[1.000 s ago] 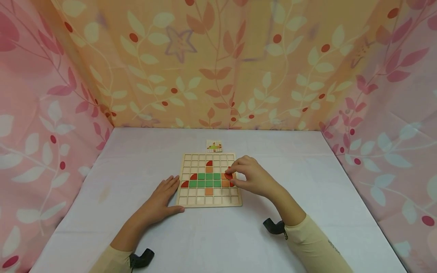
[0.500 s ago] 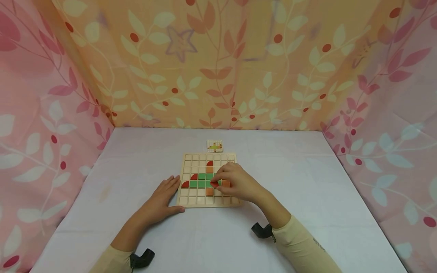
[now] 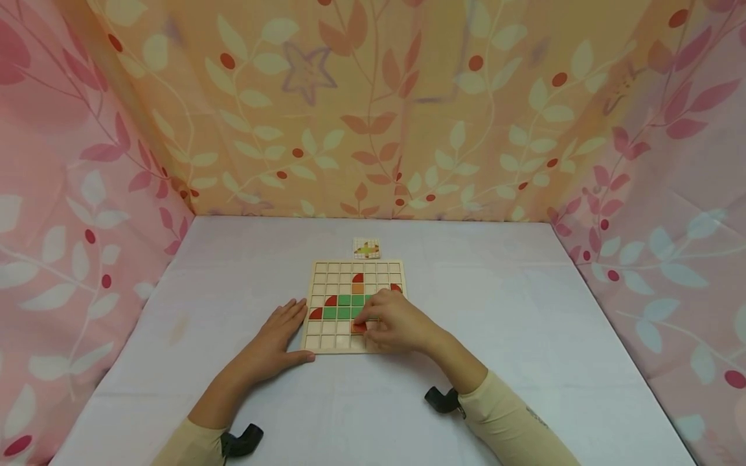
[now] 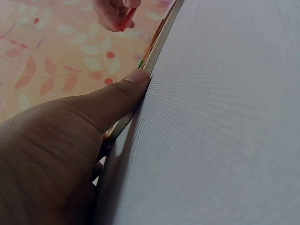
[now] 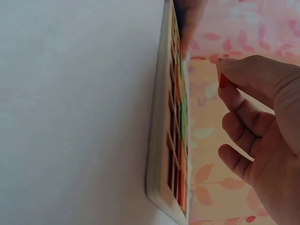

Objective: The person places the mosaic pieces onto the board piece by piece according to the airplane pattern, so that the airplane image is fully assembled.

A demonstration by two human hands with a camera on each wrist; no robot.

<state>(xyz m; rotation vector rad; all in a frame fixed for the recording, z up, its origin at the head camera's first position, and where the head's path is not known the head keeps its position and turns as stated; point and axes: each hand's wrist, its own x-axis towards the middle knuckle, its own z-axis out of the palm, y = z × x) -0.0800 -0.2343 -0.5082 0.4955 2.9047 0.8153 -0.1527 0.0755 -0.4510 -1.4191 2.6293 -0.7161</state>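
A square wooden grid board (image 3: 326, 341) lies on the white table. Green square tiles (image 3: 345, 312) fill part of its middle rows, with red rounded-edge tiles (image 3: 331, 301) stepping down at the left. An orange tile (image 3: 357, 288) sits higher up, below another red one. My right hand (image 3: 402, 323) pinches a small red tile (image 5: 223, 80) between thumb and fingertips, above the board's lower middle; it hides several tiles on the right side. My left hand (image 3: 274, 343) rests along the board's left edge, fingers extended and thumb at the near left corner.
A small printed picture card (image 3: 366, 248) lies just beyond the board's far edge. Floral curtains (image 3: 373, 116) enclose the table at the back and both sides. Each wrist carries a black camera mount (image 3: 241, 442).
My right hand has carried the red tile from the board's right edge leftward across the middle, then slightly nearer, to the lower middle. My left hand has stayed in place.
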